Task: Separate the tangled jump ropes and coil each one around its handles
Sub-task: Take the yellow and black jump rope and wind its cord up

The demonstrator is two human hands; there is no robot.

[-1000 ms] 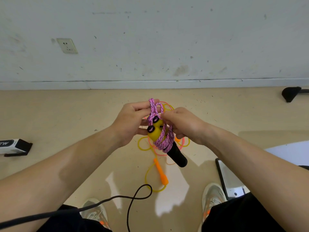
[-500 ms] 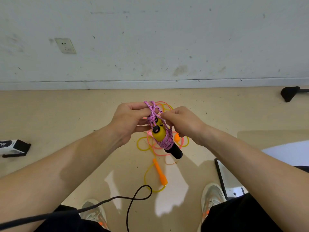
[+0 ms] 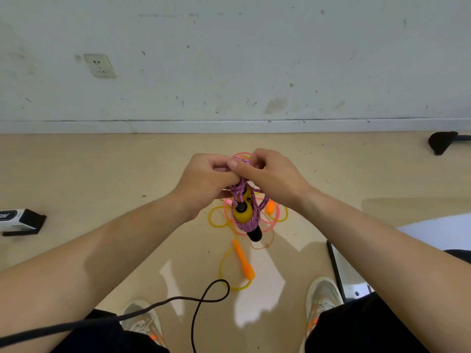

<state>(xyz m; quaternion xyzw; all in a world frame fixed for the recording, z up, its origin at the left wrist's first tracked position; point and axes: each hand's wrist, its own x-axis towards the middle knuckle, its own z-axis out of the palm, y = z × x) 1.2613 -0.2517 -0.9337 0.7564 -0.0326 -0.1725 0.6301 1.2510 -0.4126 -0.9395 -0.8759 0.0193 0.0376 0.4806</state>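
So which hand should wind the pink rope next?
Probably the right hand: its fingers pinch the pink rope at the top, while the left hand holds it above the yellow handles.

Left hand (image 3: 204,182) and right hand (image 3: 275,179) pinch the pink rope (image 3: 248,222) wound around yellow-black handles (image 3: 243,212), above the floor (image 3: 102,174).

Both forearms enter from the lower corners and converge at frame centre. Left hand (image 3: 204,182) and right hand (image 3: 276,178) touch, fingers curled, right thumb against the left fingers; both pinch the pink rope (image 3: 251,222). Wrists roughly level
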